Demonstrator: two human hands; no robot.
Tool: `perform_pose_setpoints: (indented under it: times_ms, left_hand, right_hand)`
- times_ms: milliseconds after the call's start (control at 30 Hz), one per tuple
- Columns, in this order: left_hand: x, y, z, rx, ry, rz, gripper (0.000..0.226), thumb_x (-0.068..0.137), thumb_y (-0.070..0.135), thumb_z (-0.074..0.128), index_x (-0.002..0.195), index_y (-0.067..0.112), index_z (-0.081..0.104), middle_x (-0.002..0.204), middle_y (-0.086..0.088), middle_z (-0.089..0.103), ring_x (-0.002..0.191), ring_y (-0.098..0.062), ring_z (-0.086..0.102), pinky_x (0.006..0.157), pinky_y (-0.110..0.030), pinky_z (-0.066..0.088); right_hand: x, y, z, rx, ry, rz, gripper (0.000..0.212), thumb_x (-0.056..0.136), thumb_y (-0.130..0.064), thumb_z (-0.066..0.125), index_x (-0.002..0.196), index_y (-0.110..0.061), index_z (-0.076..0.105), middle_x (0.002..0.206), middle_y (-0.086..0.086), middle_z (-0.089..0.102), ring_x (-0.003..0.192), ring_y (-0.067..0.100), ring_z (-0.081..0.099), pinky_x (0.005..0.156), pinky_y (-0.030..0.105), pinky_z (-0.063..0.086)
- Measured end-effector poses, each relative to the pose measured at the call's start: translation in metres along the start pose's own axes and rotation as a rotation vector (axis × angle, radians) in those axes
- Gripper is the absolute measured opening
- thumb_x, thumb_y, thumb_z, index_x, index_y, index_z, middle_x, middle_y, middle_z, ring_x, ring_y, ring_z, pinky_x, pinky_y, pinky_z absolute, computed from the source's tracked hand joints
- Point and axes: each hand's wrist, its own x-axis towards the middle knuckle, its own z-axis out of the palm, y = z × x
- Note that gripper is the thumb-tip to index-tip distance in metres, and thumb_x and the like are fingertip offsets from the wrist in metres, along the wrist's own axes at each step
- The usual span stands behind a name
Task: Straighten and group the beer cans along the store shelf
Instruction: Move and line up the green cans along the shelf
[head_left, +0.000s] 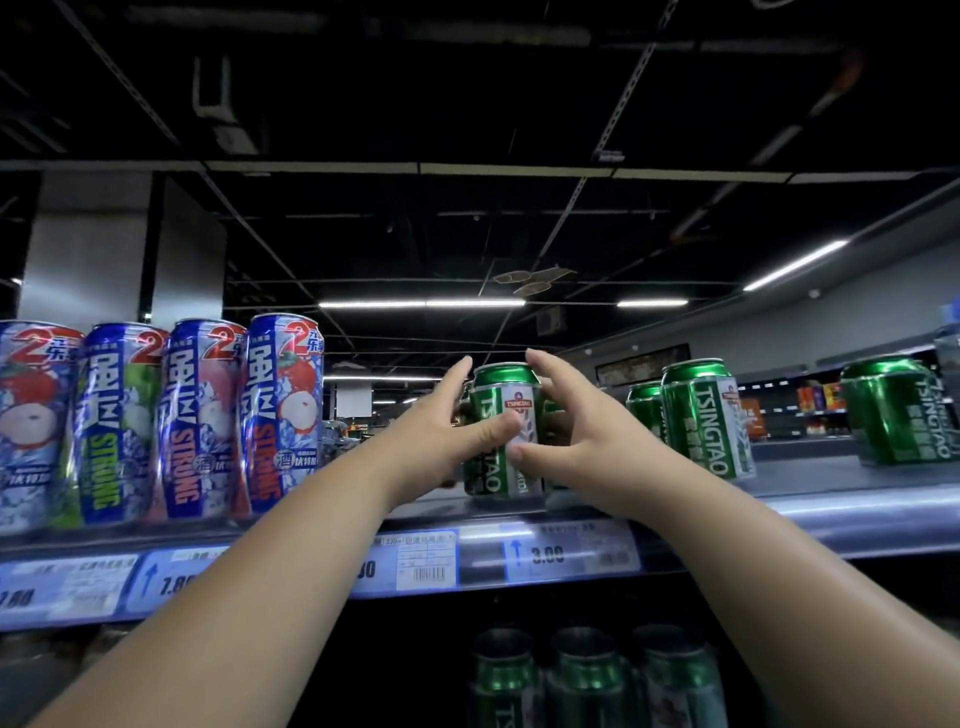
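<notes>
Between both hands' fingers (457, 382), green can (501, 395) (upright), thumbs touching front

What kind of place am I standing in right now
Most likely a supermarket drinks aisle: price labels run along the shelf edge, with tall blue cans and green Tsingtao cans on it.

glossy metal cans (501, 431), shiny shelf edge (831, 512)

My one head camera sits close to the shelf edge (831, 512), at about its level, facing forward and slightly upward over it toward the dark ceiling (467, 104).
</notes>
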Motion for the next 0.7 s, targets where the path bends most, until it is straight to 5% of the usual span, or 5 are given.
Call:
perform_pose_setpoints:
  times_ms: [200, 333, 400, 500, 700]
  left_hand:
    - [-0.007, 0.02, 0.014, 0.416, 0.232, 0.284, 0.087, 0.075, 0.083, 0.045, 0.148, 0.057, 0.008, 0.155, 0.021, 0.016, 0.14, -0.009, 0.025, 0.108, -0.038, 0.033]
    - [-0.007, 0.031, 0.038, 0.398, 0.261, 0.192, 0.075, 0.082, 0.068, 0.052, 0.147, 0.052, 0.018, 0.153, 0.02, 0.012, 0.142, -0.02, 0.025, 0.112, -0.048, 0.033]
    - [-0.007, 0.033, 0.048, 0.431, 0.332, 0.188, 0.068, 0.088, 0.056, 0.054, 0.147, 0.047, 0.022, 0.152, 0.017, 0.012, 0.14, -0.023, 0.026, 0.11, -0.049, 0.035]
    - [-0.007, 0.031, 0.055, 0.494, 0.412, 0.184, 0.065, 0.091, 0.048, 0.054, 0.148, 0.045, 0.022, 0.153, 0.013, 0.012, 0.139, -0.024, 0.027, 0.104, -0.046, 0.038]
    - [-0.009, 0.029, 0.055, 0.514, 0.436, 0.165, 0.063, 0.092, 0.049, 0.053, 0.147, 0.048, 0.022, 0.156, 0.011, 0.012, 0.139, -0.023, 0.03, 0.101, -0.044, 0.039]
  right_hand:
    - [-0.024, 0.005, -0.025, -0.304, 0.277, -0.178, 0.085, 0.08, -0.048, 0.074, 0.154, -0.037, 0.033, 0.155, -0.013, 0.036, 0.146, 0.006, 0.022, 0.118, 0.033, 0.02]
    - [-0.03, 0.032, -0.079, -0.519, 0.521, 0.062, 0.073, 0.083, -0.043, 0.069, 0.149, -0.032, 0.041, 0.148, 0.003, 0.043, 0.139, 0.02, 0.027, 0.113, 0.044, 0.027]
    - [-0.026, 0.045, -0.102, -0.515, 0.426, 0.295, 0.072, 0.085, -0.044, 0.068, 0.15, -0.035, 0.038, 0.146, 0.009, 0.045, 0.13, 0.031, 0.043, 0.102, 0.046, 0.042]
    - [-0.024, 0.058, -0.111, -0.28, 0.295, 0.398, 0.063, 0.088, -0.043, 0.068, 0.146, -0.037, 0.044, 0.122, 0.007, 0.061, 0.073, 0.021, 0.068, 0.057, 0.03, 0.052]
    - [-0.011, 0.066, -0.099, -0.181, 0.26, 0.252, 0.053, 0.086, -0.045, 0.07, 0.135, -0.04, 0.051, 0.093, -0.007, 0.063, 0.054, 0.007, 0.063, 0.04, 0.022, 0.046]
